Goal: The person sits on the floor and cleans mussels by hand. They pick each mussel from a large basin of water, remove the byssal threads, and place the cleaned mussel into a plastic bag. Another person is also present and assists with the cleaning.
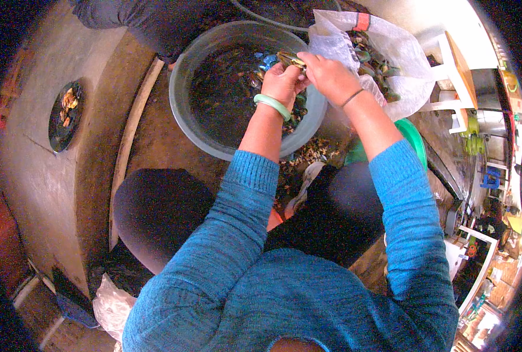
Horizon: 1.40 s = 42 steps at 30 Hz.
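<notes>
Both my hands meet over the right part of a large plastic tub. A mussel with a greenish-brown shell is held between them. My left hand, with a pale green bangle at the wrist, grips it from below. My right hand, with a thin dark band at the wrist, has its fingers at the mussel's right end; whether a small tool is in them is hidden. Something blue shows just left of the mussel. Dark contents and more shells lie in the tub. Right of it stands a translucent plastic sack holding many mussels.
Scraps lie on the floor below the tub. A green basin is beside my right forearm. A dark plate with orange pieces rests on the ledge at left. A person in dark clothing is beyond the tub. A white-framed stool stands at right.
</notes>
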Tool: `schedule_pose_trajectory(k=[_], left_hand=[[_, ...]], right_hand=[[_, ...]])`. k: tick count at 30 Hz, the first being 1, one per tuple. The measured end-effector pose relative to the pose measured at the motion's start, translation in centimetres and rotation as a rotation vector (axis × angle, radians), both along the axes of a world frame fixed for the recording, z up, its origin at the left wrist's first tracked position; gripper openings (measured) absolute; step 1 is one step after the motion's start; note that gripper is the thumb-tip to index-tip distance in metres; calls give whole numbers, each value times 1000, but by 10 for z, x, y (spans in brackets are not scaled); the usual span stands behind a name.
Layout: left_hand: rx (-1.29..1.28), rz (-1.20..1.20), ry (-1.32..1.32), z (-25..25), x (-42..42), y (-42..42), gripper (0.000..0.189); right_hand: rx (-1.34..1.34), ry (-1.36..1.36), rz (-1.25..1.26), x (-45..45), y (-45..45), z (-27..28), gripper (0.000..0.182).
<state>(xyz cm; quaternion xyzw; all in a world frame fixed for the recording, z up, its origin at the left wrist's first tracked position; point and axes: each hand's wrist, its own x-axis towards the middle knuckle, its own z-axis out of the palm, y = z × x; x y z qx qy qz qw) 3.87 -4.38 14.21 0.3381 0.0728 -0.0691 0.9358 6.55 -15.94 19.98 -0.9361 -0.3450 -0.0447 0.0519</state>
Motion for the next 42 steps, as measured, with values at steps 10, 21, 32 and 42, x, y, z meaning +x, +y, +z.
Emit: schedule_pose_trajectory(k=[10, 21, 32, 42], left_hand=[[-21, -11, -2, 1, 0, -2, 16], [-40, -44, -70, 6, -2, 1, 22], [-184, -108, -70, 21, -7, 4, 27], [-10, 97, -32, 11, -5, -1, 35]], right_hand=[[109, -109, 60, 4, -4, -3, 22], [110, -35, 28, 6, -7, 5, 22], [335, -29, -76, 5, -18, 20, 27], [431, 37, 0, -10, 2, 19, 29]])
